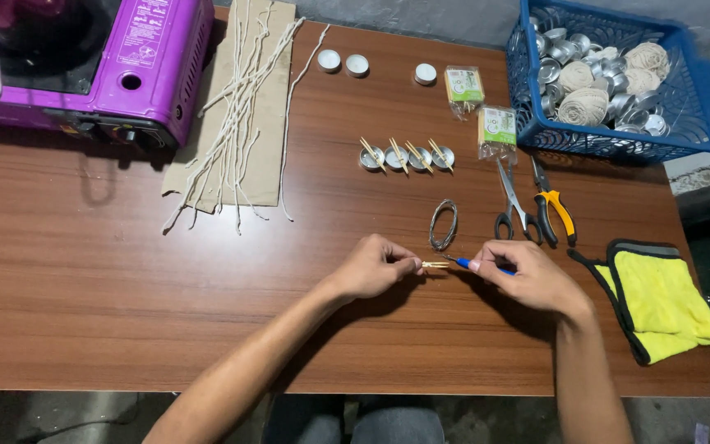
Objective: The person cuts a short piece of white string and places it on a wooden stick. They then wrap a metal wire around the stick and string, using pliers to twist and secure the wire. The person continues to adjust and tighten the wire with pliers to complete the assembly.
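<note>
On the glossy wood-grain table (108,279), left fingers (408,263) pinch thin wooden sticks (435,265); right fingers (486,261) grip a blue-handled tool (472,265).

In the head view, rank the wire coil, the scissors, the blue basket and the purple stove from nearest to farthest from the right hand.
From the right hand:
1. Wire coil, just ahead, slightly left.
2. Scissors, ahead.
3. Blue basket, far right corner.
4. Purple stove, far left corner.

Home craft workspace: wooden table (84,271), purple portable stove (92,57), blue basket (700,99) of tealight cups, scissors (513,201)
</note>
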